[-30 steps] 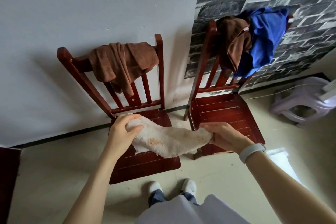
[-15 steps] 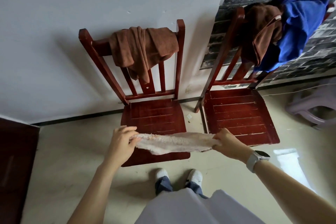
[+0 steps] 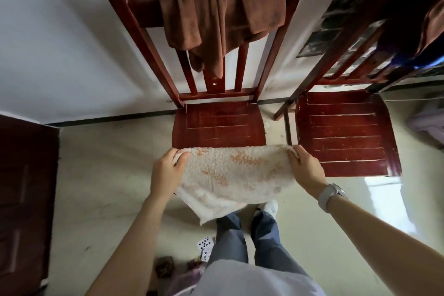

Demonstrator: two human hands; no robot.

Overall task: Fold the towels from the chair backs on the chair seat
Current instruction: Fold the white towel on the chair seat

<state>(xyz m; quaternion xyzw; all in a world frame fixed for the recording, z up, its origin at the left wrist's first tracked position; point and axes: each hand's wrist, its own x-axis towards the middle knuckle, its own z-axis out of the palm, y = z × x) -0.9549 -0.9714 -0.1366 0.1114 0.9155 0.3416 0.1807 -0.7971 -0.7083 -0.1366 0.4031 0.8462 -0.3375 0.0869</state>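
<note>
Held towel: a cream terry towel (image 3: 236, 175) with orange blotches is held at centre frame, just in front of the near edge of the left chair seat (image 3: 218, 125); whether it touches the seat cannot be told.
Left hand: the left hand (image 3: 168, 170) is curled round the towel's left end, thumb on top.
Right hand: the right hand (image 3: 306, 168) is curled round the right end; a pale wristband (image 3: 330, 196) is worn.
Handling: the cloth is judged light, limp and easily creased; it sags between the grips, and a loose flap hangs toward lower centre.
Hold points: the two upper corners are judged best, kept taut.
Long axis: it runs left to right across the frame, parallel to the seat's front edge.
Waiting: a brown towel (image 3: 223, 14) is draped over the chair back at top centre.
</note>
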